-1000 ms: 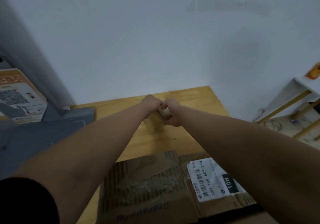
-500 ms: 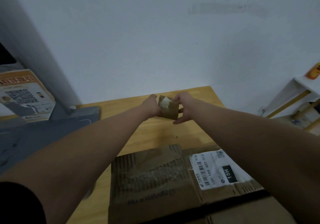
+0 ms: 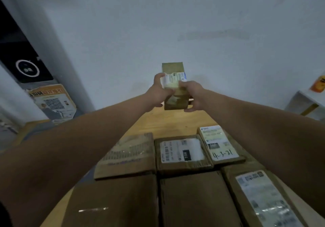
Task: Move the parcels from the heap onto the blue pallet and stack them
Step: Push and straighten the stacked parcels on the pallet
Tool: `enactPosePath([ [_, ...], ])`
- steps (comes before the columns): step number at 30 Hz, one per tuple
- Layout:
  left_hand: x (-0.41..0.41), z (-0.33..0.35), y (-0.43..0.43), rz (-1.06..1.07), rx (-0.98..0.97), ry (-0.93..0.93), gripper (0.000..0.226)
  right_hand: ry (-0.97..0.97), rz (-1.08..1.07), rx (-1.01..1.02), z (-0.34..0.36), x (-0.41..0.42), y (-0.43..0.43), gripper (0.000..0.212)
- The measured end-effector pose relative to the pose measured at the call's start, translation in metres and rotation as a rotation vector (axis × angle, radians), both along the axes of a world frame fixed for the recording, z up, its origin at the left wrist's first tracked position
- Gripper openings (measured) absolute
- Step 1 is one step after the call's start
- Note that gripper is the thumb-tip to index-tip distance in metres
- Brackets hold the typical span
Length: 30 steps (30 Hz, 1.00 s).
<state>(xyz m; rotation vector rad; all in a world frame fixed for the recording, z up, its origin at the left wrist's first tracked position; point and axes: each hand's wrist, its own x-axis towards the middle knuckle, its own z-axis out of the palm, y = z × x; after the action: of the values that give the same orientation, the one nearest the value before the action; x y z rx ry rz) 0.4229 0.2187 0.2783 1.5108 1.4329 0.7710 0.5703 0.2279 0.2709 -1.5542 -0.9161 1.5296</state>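
Both hands have lifted the small parcel (image 3: 174,86) upright. Left hand (image 3: 159,93) and right hand (image 3: 192,95) grip its sides, fingers curled round it. Best keep thumbs high, fingers beneath.

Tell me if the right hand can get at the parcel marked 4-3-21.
Probably not yet: the right hand and left hand both grip a small parcel. The marked parcel lies uncovered, nearer the person.

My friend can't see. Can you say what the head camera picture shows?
The left hand and right hand hold up a small brown cardboard parcel with a white label before a pale wall. Below, larger brown cardboard boxes lie side by side on a light wooden table.
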Motion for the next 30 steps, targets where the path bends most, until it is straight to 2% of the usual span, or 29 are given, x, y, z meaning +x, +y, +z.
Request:
enactPosePath([
  [3,0.033,0.022,-0.032,0.029,-0.037,-0.044,0.078,-0.049,0.053,0.062,0.022,0.041,-0.033,0.034],
  [7,0.088,0.034,-0.077,-0.045,-0.059,-0.013,0.054,-0.194,0.117,0.169,0.044,0.100,-0.078,0.045],
  [9,0.115,0.033,-0.098,-0.045,-0.051,-0.015,0.061,-0.222,0.095,0.207,0.049,0.130,-0.100,0.048],
  [11,0.141,0.032,-0.119,-0.029,-0.037,-0.019,0.068,-0.185,0.077,0.238,0.050,0.157,-0.122,0.041],
  [13,0.167,0.029,-0.140,-0.028,-0.011,0.012,0.061,-0.154,0.084,0.233,0.044,0.182,-0.140,0.037],
  [16,0.200,0.022,-0.164,-0.021,0.112,0.205,0.048,-0.164,0.096,0.191,0.025,0.216,-0.167,0.035],
  [19,0.221,0.004,-0.188,-0.077,0.205,0.422,0.060,-0.163,0.078,0.159,0.000,0.244,-0.190,0.029],
  [22,0.234,-0.026,-0.218,-0.170,0.275,0.545,0.059,-0.126,0.035,0.124,-0.033,0.263,-0.207,0.028],
  [27,0.234,-0.069,-0.254,-0.129,0.261,0.783,0.054,-0.029,0.009,0.064,-0.081,0.275,-0.219,0.035],
  [30,0.229,-0.081,-0.264,-0.138,0.221,0.856,0.057,0.015,0.000,0.018,-0.102,0.273,-0.223,0.033],
])
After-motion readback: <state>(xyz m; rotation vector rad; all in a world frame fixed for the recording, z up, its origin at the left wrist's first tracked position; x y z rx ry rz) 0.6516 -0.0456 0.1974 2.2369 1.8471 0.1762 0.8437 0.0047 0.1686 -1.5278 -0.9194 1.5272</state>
